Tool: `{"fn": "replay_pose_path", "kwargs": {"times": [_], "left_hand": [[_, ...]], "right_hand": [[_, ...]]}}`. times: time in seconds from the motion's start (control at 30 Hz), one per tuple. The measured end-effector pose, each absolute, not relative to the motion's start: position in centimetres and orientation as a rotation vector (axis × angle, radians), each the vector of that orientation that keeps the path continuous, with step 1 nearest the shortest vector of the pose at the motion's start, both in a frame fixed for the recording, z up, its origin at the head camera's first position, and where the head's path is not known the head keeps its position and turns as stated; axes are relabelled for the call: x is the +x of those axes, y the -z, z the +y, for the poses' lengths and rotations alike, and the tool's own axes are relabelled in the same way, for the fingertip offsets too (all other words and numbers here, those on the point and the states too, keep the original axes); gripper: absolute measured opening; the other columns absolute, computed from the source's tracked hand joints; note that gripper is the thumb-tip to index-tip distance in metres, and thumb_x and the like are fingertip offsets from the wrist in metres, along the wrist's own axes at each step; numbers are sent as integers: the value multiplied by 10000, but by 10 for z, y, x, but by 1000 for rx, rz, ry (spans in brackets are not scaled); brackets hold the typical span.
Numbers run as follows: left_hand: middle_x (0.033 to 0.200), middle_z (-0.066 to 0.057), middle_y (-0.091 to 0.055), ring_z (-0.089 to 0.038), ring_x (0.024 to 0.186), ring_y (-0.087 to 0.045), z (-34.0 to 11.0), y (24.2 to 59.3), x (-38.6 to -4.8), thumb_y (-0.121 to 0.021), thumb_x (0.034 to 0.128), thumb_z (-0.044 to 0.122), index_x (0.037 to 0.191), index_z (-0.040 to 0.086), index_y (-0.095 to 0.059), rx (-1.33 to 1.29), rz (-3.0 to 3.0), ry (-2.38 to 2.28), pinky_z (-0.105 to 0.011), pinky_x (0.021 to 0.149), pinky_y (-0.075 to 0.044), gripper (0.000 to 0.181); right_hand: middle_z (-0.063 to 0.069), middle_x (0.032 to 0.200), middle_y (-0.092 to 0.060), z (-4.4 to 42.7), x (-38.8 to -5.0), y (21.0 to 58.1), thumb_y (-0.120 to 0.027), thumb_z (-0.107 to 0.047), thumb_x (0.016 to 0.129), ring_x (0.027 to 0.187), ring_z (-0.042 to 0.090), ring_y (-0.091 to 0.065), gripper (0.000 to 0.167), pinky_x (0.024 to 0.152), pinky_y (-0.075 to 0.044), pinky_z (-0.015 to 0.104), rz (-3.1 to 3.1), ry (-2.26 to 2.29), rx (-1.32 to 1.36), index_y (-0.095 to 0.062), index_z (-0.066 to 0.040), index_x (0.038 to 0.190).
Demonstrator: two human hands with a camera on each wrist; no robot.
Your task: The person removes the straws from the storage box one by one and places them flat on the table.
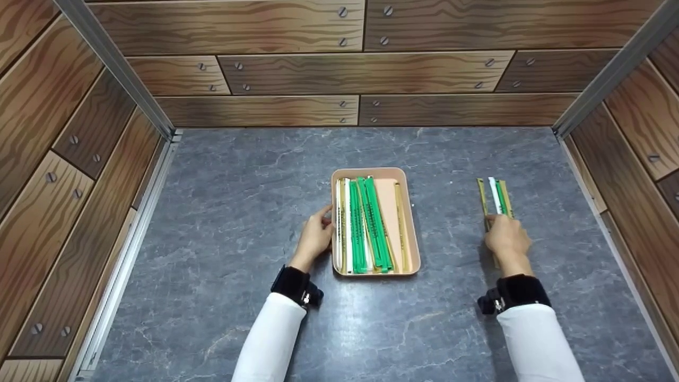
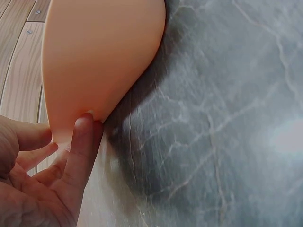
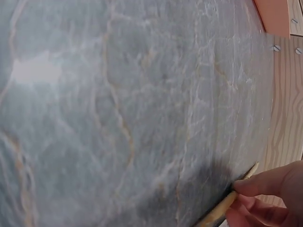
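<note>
A peach-coloured tray (image 1: 392, 212) stands mid-table in the head view. Long slim printed packets lie lengthwise in it: several green packets (image 1: 375, 225), white packets (image 1: 347, 228) and gold ones. My left hand (image 1: 316, 233) holds the tray's left side; the left wrist view shows fingertips against its rim and outer wall. To the right, my right hand (image 1: 507, 237) pinches a gold packet (image 3: 220, 211) between thumb and fingers, low over the table. Beyond that hand extend a white packet (image 1: 495, 191), a green one and gold ones, their near parts hidden by it.
The grey marbled table (image 1: 244, 212) is enclosed by wood-patterned walls (image 1: 366, 71) at the back and both sides. Metal rails (image 1: 132, 254) run along its side edges. A single gold packet (image 1: 401, 228) lies apart at the tray's right side.
</note>
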State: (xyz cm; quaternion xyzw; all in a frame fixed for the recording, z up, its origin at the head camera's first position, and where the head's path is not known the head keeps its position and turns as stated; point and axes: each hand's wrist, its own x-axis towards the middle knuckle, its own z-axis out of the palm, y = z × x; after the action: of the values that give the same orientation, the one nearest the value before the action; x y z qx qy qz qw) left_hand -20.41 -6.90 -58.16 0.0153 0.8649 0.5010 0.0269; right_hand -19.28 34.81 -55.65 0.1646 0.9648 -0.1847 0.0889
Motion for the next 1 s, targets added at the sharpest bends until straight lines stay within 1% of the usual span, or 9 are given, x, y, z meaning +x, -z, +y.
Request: {"fn": "replay_pose_path", "kwargs": {"times": [0.17,0.3,0.4,0.5,0.6,0.7,0.77,0.83,1.0], "left_hand": [[927,-165,-702,-254,820,-662,-69,581,-204,-582,870,-71,1387,10,-535,49,2664,-1561,-371,738,-546,526],[943,-172,-702,-267,843,-669,-69,581,-205,-584,879,-62,1395,13,-527,40,2647,-1570,-381,751,-551,524],[946,-168,-702,-272,855,-670,-69,581,-205,-588,888,-50,1397,18,-527,33,2643,-1565,-387,765,-549,517],[936,-163,-703,-266,850,-669,-69,581,-205,-587,892,-45,1393,19,-533,36,2649,-1561,-385,765,-548,508],[928,-158,-701,-257,837,-665,-70,582,-204,-586,888,-48,1392,23,-536,34,2650,-1565,-376,752,-549,512],[929,-157,-700,-253,828,-664,-70,581,-204,-584,883,-56,1395,22,-532,34,2640,-1582,-371,739,-552,521],[932,-160,-698,-254,831,-664,-69,581,-204,-584,884,-58,1397,18,-528,37,2634,-1586,-368,739,-553,521],[944,-165,-701,-254,846,-669,-69,581,-204,-583,885,-59,1399,19,-525,34,2625,-1590,-365,746,-554,523],[983,-178,-710,-251,903,-680,-69,581,-204,-582,878,-59,1398,26,-529,19,2617,-1597,-366,790,-554,530]], "right_hand": [[429,1211,-509,353,-194,557,-570,-95,901,975,564,-569,462,643,-494,593,2851,561,505,-566,-58,1362],[413,1246,-501,357,-196,557,-553,-98,921,991,549,-570,466,647,-492,574,2820,575,525,-550,-70,1386],[408,1265,-492,357,-197,556,-524,-146,957,1004,553,-562,452,667,-490,585,2818,569,525,-531,-80,1404],[393,1286,-491,345,-195,550,-513,-198,973,1025,563,-553,456,699,-484,622,2877,576,493,-517,-80,1413],[346,1276,-534,323,-193,541,-563,-202,952,1004,535,-577,462,682,-491,622,2984,612,380,-531,-67,1393],[280,1096,-647,293,-191,534,-609,-169,925,836,442,-638,422,611,-509,555,3079,659,178,-584,-35,1323],[224,975,-673,271,-189,532,-636,-152,911,739,352,-636,401,575,-513,491,3087,702,36,-609,-23,1291],[164,871,-671,249,-187,533,-659,-133,897,678,275,-614,379,562,-514,437,3061,754,-100,-633,-10,1255],[74,798,-634,203,-182,539,-678,-94,893,634,181,-575,336,526,-509,331,2869,880,-348,-650,9,1212]]}}
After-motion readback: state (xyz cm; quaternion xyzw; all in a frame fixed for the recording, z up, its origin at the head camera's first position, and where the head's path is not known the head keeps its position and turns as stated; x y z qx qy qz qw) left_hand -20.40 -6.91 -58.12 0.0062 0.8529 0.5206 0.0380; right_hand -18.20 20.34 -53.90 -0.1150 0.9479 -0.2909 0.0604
